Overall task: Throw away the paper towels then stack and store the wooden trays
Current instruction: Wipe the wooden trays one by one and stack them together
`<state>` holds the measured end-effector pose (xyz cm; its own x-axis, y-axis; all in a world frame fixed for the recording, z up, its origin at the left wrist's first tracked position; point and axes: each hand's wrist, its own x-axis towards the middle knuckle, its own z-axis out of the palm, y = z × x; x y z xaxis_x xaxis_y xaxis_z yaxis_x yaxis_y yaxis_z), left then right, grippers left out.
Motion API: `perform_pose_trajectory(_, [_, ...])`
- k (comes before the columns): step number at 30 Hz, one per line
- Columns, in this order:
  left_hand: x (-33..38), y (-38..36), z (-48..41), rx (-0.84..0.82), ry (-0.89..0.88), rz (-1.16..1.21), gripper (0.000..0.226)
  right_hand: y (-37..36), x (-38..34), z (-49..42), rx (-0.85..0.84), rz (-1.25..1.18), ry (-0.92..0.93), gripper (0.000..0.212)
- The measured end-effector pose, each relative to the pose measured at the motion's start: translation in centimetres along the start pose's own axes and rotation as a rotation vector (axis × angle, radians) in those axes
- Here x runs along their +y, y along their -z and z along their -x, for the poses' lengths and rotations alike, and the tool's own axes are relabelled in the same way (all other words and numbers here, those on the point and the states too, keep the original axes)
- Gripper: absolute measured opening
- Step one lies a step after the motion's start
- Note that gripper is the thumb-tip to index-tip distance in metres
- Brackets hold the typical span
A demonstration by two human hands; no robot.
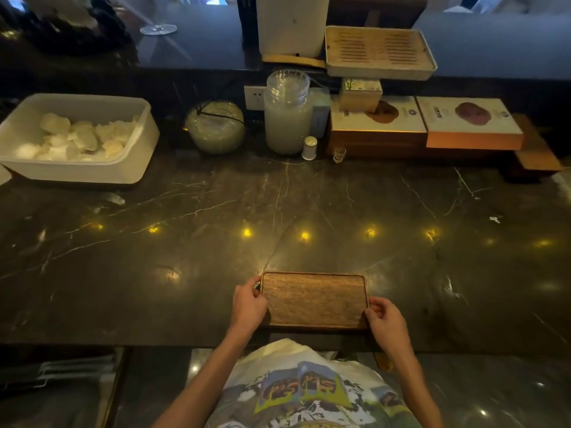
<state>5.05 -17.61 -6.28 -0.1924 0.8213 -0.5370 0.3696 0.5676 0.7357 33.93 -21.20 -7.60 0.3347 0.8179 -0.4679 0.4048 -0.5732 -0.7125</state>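
A brown wooden tray (pixel 314 299) lies flat near the front edge of the dark marble counter (pixel 278 217); whether more trays are stacked beneath it I cannot tell. My left hand (pixel 248 305) grips its left short side. My right hand (pixel 384 319) grips its right front corner. The tray's inside is bare. A white bin (pixel 133 168) at the far left of the counter holds several crumpled white paper towels (pixel 77 135).
Along the back stand a round glass jar (pixel 216 129), a tall glass jar (pixel 287 115), a small white shaker (pixel 309 147), a tiny glass (pixel 339 155) and flat boxes (pixel 426 122). A slatted tray (pixel 380 54) rests on the raised ledge.
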Motion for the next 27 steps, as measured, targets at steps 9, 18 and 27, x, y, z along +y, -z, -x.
perform_pose_trajectory(9, [-0.6, 0.0, -0.4, -0.005, 0.012, 0.056, 0.046, 0.0, 0.2, 0.7, -0.012, -0.029, 0.019, 0.028])
perform_pose_trajectory(18, [-1.3, -0.5, 0.8, -0.122, 0.017, 0.181, 0.034, 0.2, 0.0, 1.2, -0.158, -0.205, -0.022, 0.07])
perform_pose_trajectory(27, [-1.8, -1.0, 2.2, -0.189, 0.016, 0.283, 0.038, -0.8, -0.4, 1.3, -0.28, -0.405, -0.075, 0.072])
